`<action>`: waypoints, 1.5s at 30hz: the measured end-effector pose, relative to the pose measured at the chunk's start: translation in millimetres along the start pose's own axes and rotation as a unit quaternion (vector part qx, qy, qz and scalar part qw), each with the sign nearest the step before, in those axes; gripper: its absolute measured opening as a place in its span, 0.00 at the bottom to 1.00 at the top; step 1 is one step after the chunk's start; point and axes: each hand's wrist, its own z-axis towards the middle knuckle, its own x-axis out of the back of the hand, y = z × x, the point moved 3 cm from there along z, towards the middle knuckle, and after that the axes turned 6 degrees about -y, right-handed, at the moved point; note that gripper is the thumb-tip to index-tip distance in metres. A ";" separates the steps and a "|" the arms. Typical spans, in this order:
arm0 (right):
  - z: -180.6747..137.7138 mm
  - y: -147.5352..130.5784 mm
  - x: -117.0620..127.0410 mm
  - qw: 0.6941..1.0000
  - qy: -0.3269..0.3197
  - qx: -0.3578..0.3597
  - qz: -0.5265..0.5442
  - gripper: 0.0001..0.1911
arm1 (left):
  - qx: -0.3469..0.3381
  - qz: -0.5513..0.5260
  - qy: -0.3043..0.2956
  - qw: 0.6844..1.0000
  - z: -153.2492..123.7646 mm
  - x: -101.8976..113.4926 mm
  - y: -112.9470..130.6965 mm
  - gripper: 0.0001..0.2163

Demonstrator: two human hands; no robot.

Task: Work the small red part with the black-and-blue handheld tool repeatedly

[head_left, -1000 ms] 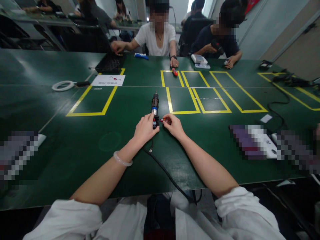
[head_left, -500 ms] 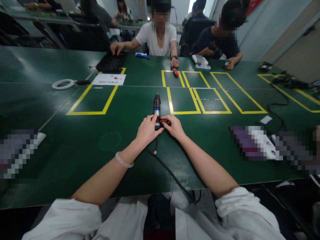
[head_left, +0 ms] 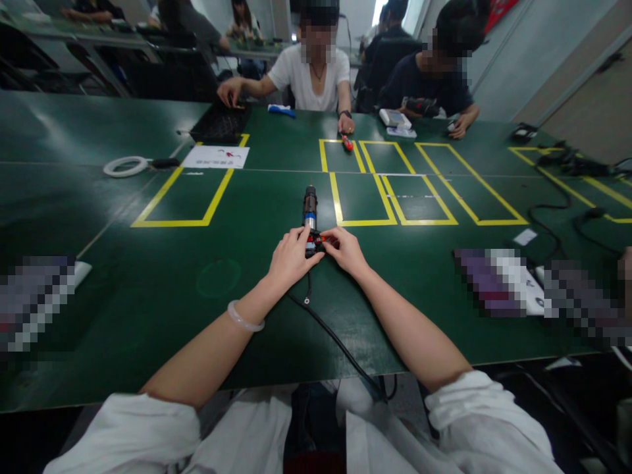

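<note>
A slim cylindrical device (head_left: pixel 310 201) with a dark, narrow tip lies on the green table, pointing away from me. Its body shows brown, blue and silver bands. My left hand (head_left: pixel 291 253) is closed around its near end, thumb and fingers pressing it. From the right, my right hand (head_left: pixel 345 251) pinches a small red-and-black part (head_left: pixel 323 239) against that same end; the fingertips hide most of it. A short black wire with a ring terminal (head_left: pixel 307 301) hangs out below my left hand. A thicker black cable (head_left: pixel 340 345) runs toward me over the table edge.
Yellow tape rectangles (head_left: pixel 363 222) mark the table. Beyond them are a white sheet (head_left: pixel 216 157), a black tray (head_left: pixel 220 124), a coiled white cable (head_left: pixel 126 166) and a red tool (head_left: pixel 347 143) by a co-worker's hand. Blurred flat items (head_left: pixel 498 283) lie right, others (head_left: pixel 39 299) left.
My right fingers have shifted slightly, and less of the red-and-black part shows. My left hand and the device stay put. Across the table, a co-worker's dark object has tilted; a dark cable end appears far right.
</note>
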 end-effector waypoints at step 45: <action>-3.5 6.2 0.1 0.998 0.037 -0.036 0.019 0.14 | 0.085 0.068 0.023 0.994 11.7 6.6 18.9 0.28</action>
